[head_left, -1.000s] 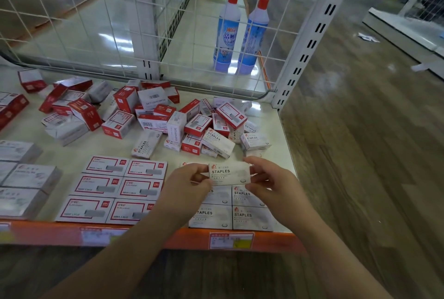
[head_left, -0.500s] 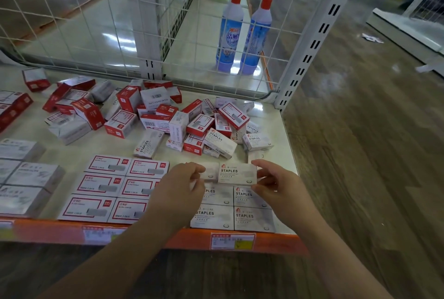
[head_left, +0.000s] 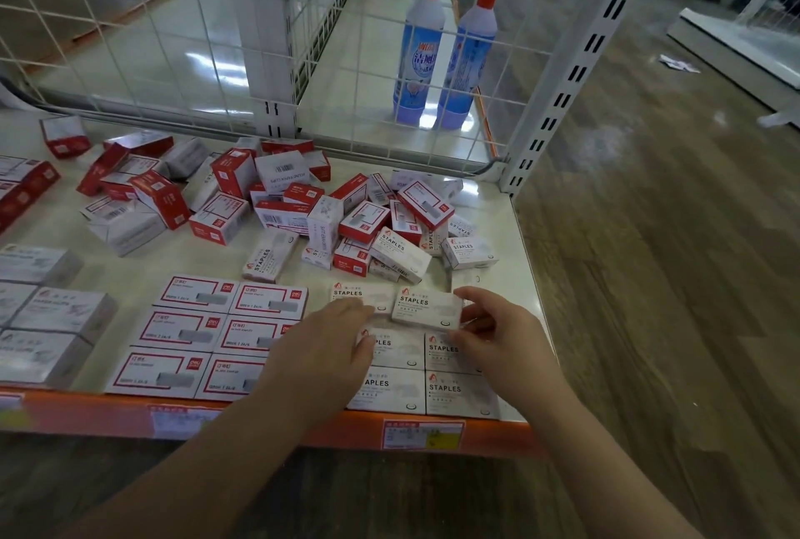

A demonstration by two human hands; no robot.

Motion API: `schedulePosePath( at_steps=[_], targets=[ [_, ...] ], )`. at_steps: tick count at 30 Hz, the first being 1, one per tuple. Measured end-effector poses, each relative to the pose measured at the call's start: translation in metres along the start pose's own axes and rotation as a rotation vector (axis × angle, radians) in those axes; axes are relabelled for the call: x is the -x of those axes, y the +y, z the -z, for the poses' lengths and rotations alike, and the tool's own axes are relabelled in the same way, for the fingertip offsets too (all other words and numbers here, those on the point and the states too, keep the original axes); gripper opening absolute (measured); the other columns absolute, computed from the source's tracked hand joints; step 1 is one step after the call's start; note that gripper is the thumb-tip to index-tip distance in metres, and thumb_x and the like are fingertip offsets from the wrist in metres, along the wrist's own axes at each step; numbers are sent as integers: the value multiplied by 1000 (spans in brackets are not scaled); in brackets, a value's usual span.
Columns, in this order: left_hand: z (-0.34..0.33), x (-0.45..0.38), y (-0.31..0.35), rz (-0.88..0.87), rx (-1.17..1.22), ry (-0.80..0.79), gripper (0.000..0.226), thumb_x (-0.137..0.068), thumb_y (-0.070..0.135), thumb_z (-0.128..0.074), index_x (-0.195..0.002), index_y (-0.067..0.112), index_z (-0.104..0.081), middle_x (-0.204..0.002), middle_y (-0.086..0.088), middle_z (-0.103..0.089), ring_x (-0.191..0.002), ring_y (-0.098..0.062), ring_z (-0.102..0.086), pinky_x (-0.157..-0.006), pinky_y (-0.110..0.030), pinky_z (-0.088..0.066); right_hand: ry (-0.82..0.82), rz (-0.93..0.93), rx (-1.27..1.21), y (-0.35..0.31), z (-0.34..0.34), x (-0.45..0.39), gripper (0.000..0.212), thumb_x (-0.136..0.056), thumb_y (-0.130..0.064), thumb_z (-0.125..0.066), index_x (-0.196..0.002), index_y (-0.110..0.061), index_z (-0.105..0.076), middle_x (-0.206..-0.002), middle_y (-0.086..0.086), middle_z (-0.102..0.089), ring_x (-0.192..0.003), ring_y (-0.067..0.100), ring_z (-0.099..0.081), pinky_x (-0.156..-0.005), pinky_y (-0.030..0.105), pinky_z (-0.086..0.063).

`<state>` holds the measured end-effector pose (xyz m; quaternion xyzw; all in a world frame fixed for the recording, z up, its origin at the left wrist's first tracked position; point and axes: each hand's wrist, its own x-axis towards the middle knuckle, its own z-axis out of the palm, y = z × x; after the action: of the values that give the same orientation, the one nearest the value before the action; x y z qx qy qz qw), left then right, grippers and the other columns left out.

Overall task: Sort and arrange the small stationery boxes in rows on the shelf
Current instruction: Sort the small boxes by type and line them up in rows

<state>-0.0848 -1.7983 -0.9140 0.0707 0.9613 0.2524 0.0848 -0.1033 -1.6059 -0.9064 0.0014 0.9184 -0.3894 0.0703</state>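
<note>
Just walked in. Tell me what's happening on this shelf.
A person is sorting small boxes into rows at the shelf's front edge. The right hand holds a white staples box, setting it at the back of the white staples rows; the left hand rests open over those rows. Red-framed boxes already lie in rows to the left. A mixed pile waits behind.

- Staples boxes (head_left: 426,308): white printed cardboard, showing a slight sheen.
- Shelf (head_left: 489,214): smooth cream painted metal, reflecting light glossily.
- Wire grid panel (head_left: 173,19): white coated metal.
- Bottles (head_left: 417,49): glossy blue plastic, red caps.
- Floor (head_left: 649,279): wood-grain, looking matt.
</note>
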Motion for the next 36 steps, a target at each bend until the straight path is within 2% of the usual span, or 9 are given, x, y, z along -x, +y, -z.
schedulePosePath(
  at_steps=[3, 6, 11, 17, 22, 27, 30, 33, 36],
  targets=[
    [1, -6, -1, 14, -7, -20, 47, -98, 37, -34, -144, 29, -26, -152, 12, -23, -138, -5, -22, -110, -25, -23, 28, -3, 14, -1, -3, -5, 46, -86, -13, -63, -129, -27, -52, -89, -18, -56, -77, -3, -56, -60, 6, -45],
    [2, -14, -1, 30, -26, -39, 48, -98, 36, -35, -145, 28, -25, -152, 10, -22, -139, -7, -20, -112, -29, -22, 40, 2, 35, -1, -6, -12, 46, -87, -12, -61, -130, -27, -51, -94, -13, -57, -79, 1, -55, -61, 6, -43],
    [6, -22, 2, 72, -18, -40, 49, -97, 37, -38, -144, 25, -27, -149, 7, -30, -134, -13, -32, -107, -33, -31, 29, 17, 21, -2, -10, -18, 43, -85, -9, -62, -124, -28, -56, -95, -12, -60, -85, 5, -58, -67, 8, -44],
    [8, -22, 0, 58, -23, -77, 55, -96, 39, -41, -145, 27, -22, -150, 8, -27, -134, -14, -32, -105, -34, -33, -66, 61, 55, 1, -1, -18, 40, -84, -7, -64, -120, -23, -59, -85, -18, -57, -79, 1, -56, -68, 7, -46],
    [8, -21, -3, 37, -27, -102, 58, -95, 37, -43, -146, 27, -18, -152, 10, -22, -137, -10, -27, -107, -31, -30, -104, 100, 82, -1, 3, -17, 35, -83, -6, -64, -114, -21, -63, -82, -14, -59, -75, 4, -56, -66, 9, -46],
    [10, -26, -5, 21, -50, -122, 59, -96, 39, -42, -147, 27, -15, -153, 10, -18, -137, -11, -26, -107, -33, -29, -72, 80, 82, -4, -5, -15, 41, -86, -12, -64, -125, -19, -55, -94, -13, -58, -84, 3, -55, -77, 12, -47],
    [10, -29, -7, 5, -67, -126, 61, -95, 39, -42, -148, 26, -15, -154, 9, -18, -139, -12, -23, -109, -33, -27, -35, 75, 55, -4, -11, -17, 38, -85, -13, -65, -122, -19, -57, -94, -12, -60, -82, 1, -56, -73, 11, -47],
    [11, -33, -9, 6, -68, -130, 62, -95, 38, -44, -148, 26, -14, -154, 8, -18, -140, -12, -21, -110, -32, -25, -4, 55, 36, -3, -13, -21, 39, -84, -14, -66, -122, -18, -57, -97, -7, -62, -85, 5, -57, -77, 17, -50],
    [12, -37, -9, -9, -92, -141, 64, -94, 37, -45, -148, 25, -12, -155, 7, -16, -141, -12, -19, -111, -32, -24, 20, 53, 27, -5, -14, -23, 37, -84, -12, -65, -120, -18, -58, -92, -9, -61, -82, 4, -56, -71, 12, -47]
  ],
)
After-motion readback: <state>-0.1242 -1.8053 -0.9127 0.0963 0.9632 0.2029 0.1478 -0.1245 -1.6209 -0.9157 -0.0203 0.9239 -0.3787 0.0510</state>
